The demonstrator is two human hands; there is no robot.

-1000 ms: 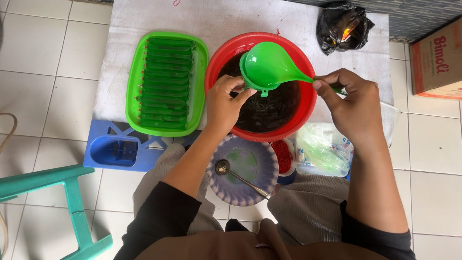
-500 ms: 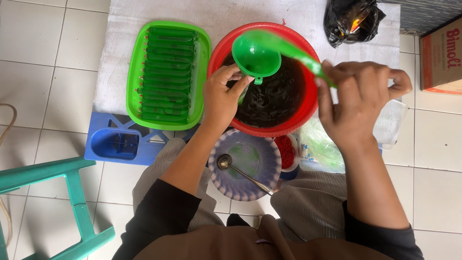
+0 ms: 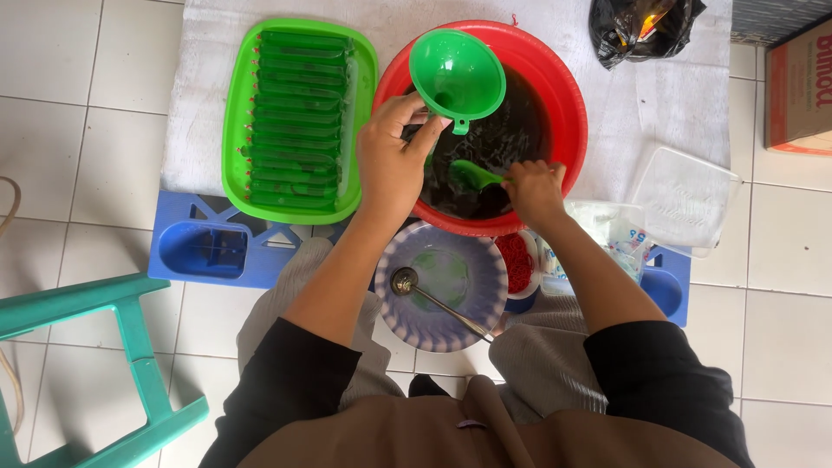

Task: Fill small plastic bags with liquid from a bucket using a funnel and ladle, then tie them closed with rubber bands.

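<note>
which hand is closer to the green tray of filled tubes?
Left. The left hand holds the green funnel over the red basin, right beside the green tray. The right hand dips a green scoop into the basin's dark liquid, farther from it.

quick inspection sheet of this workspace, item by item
surface: white cloth over a blue crate on tiled floor
job's things: green funnel held over red basin of dark liquid; green scoop dipped in it
clutter: green tray of filled green tubes, patterned bowl with spoon, black bag, clear lid
grippers: left hand holds the funnel's spout; right hand grips the scoop's handle
cables: one at the left edge
surroundings: teal stool, cardboard box
</note>
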